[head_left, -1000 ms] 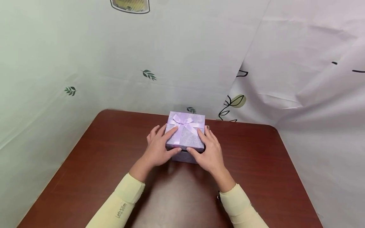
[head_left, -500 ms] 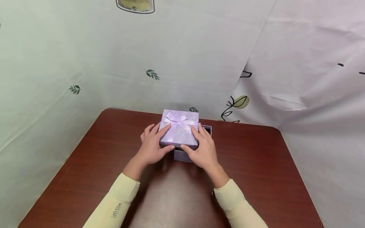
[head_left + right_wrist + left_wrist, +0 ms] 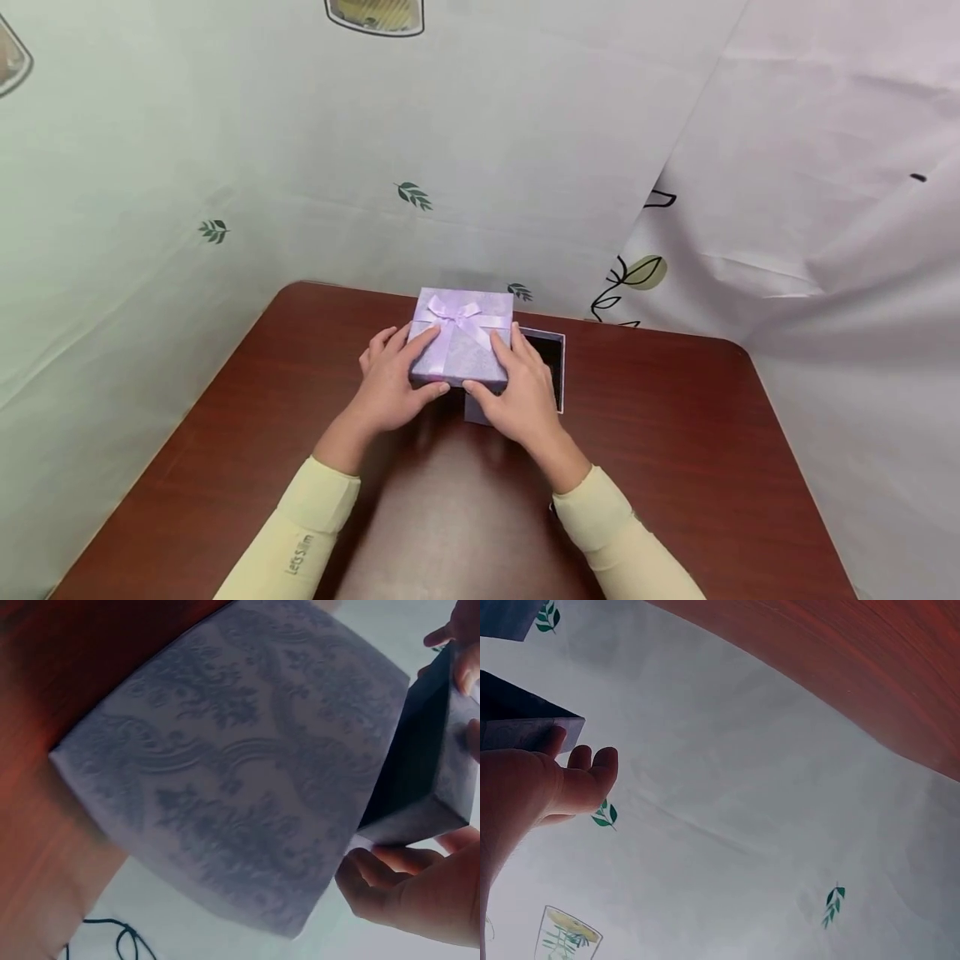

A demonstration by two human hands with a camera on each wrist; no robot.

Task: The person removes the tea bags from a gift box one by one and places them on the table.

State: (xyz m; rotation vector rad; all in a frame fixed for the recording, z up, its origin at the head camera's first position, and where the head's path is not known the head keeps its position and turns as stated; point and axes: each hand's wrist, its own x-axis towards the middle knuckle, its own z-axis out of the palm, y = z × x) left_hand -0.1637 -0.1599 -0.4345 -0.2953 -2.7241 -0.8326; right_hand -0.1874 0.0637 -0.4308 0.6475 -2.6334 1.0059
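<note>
A lilac patterned gift-box lid [image 3: 468, 354] with a ribbon bow is held level by both hands, raised above the box base. My left hand [image 3: 386, 387] grips its left side, thumb at the front edge. On the opposite side my right hand [image 3: 521, 392] holds it the same way. Below and to the right stands the open box base [image 3: 476, 410], partly covered by the lid and right hand; its inside looks dark. The right wrist view shows the base's patterned wall [image 3: 232, 757], with the lid's dark underside [image 3: 405, 769] apart from it.
The brown wooden table [image 3: 660, 433] has a rounded back corner on each side. White curtain-like cloth [image 3: 525, 125] with leaf prints hangs behind and along both sides. A dark thin cord [image 3: 124, 930] shows low in the right wrist view.
Both hands have carried the lid leftward off the base. More of the base's right side and dark inside now shows. The head view has turned slightly left.
</note>
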